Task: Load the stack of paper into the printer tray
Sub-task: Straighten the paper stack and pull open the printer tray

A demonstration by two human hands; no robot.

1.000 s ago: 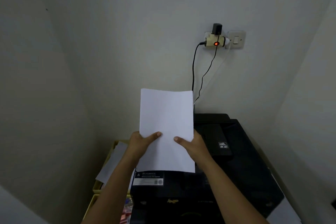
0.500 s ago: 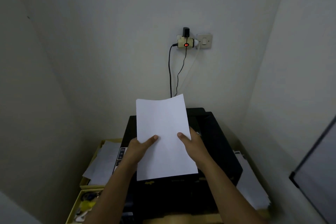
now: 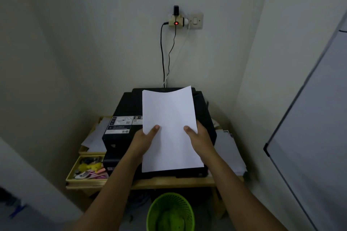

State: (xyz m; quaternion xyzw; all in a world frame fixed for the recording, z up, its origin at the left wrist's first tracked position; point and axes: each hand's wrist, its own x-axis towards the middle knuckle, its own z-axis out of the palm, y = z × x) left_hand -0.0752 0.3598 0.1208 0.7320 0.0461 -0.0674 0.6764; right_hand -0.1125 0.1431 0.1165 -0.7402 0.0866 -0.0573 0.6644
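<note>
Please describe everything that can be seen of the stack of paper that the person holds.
The stack of paper is plain white, blank on its visible face, and looks thin. It is held in portrait position above the black printer, tilted away from the camera, and its far edge curves slightly. The left hand grips its left edge and the right hand its right edge, each with the thumb on top. It is not yet in a tray.

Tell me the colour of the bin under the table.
Bright green bin, perforated mesh sides; the head view shows it clearly.
</note>
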